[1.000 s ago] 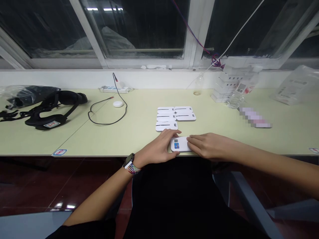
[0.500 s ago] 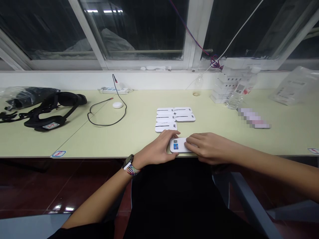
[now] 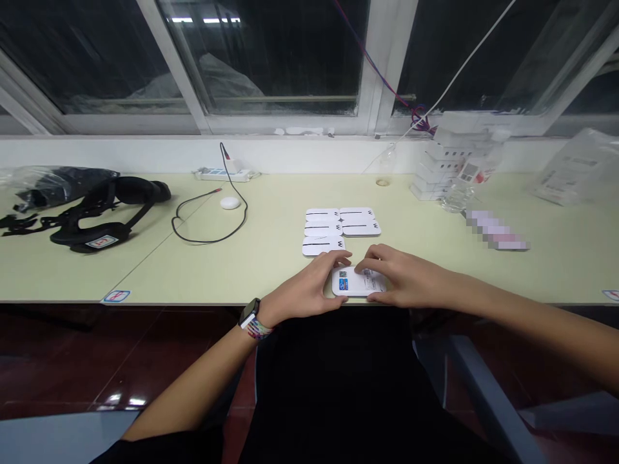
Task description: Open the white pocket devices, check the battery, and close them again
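Observation:
A flat white device (image 3: 355,289) with rounded corners lies at the table's front edge. A blue sticker, a small square code and printed text show on its upper face. My left hand (image 3: 314,283) curves round its left end, thumb at the near side and fingers at the far side. My right hand (image 3: 401,277) grips the right part, with fingers on the top and far side and the thumb at the near right corner. Just beyond are several similar white pieces (image 3: 323,245), laid in two columns, each marked with a black line and a letter.
A black headset (image 3: 109,235) lies at left, near a black cable (image 3: 207,242), a white oval object (image 3: 230,203) and a power strip (image 3: 222,174). White boxes (image 3: 428,171), a clear bottle (image 3: 454,196), a blurred-out item (image 3: 498,231) and a plastic bag (image 3: 570,167) are at right.
My right hand has shifted its hold: its fingers have drawn back to the far side and its thumb now shows at the near corner. More of the device's printed face is uncovered.

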Motion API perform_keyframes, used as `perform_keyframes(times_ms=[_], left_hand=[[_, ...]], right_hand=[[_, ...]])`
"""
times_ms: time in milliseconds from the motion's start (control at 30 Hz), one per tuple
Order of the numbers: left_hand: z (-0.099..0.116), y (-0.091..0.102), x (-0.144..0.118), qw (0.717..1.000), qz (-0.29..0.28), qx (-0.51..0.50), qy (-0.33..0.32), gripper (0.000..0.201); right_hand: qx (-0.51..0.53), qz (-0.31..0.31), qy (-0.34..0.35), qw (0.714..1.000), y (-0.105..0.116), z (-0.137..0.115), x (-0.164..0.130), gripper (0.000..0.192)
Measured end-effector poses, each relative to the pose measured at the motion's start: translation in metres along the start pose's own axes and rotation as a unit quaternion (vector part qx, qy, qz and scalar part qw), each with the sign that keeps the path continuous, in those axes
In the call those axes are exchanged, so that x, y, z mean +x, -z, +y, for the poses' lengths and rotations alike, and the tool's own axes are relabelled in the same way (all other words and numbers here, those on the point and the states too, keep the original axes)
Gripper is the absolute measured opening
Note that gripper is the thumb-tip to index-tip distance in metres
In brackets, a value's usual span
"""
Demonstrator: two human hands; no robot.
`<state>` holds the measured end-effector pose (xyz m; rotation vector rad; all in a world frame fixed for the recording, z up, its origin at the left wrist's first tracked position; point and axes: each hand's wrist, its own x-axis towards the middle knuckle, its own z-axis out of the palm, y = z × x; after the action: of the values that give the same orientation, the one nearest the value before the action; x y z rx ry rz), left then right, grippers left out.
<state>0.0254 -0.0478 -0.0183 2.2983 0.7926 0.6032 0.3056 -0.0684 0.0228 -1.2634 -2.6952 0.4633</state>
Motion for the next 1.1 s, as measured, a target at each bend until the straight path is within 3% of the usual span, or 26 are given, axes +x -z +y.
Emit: perform_keyframes(times_ms=[300, 500, 667, 900, 967, 1100], left_hand=[[0.0, -0.001, 0.002, 1.0, -0.008, -0.011, 0.009, 0.077], [0.0, -0.001, 0.004, 1.0, -0.007, 0.002, 0.025, 0.075], [0.001, -0.001, 0.007, 1.0, -0.009, 0.02, 0.008, 0.069], [-0.004, -0.006, 0.007, 1.0, 0.015, 0.002, 0.026, 0.084], [-0.006, -0.007, 0.007, 0.999, 0.024, -0.018, 0.025, 0.088], [-0.007, -0.007, 0.007, 0.998, 0.032, -0.042, 0.025, 0.091]], right_hand=[[0.042, -0.013, -0.047, 0.998, 0.004, -0.004, 0.002, 0.047], [0.027, -0.043, -0.036, 0.998, 0.013, -0.006, 0.011, 0.041], [-0.009, 0.008, -0.015, 1.0, 0.02, -0.012, 0.012, 0.043], [-0.064, -0.028, -0.002, 0.998, 0.035, -0.009, 0.009, 0.014], [-0.079, 0.03, 0.014, 0.996, 0.037, 0.002, 0.006, 0.015], [-0.061, 0.233, -0.026, 0.97, 0.046, 0.039, 0.012, 0.024]])
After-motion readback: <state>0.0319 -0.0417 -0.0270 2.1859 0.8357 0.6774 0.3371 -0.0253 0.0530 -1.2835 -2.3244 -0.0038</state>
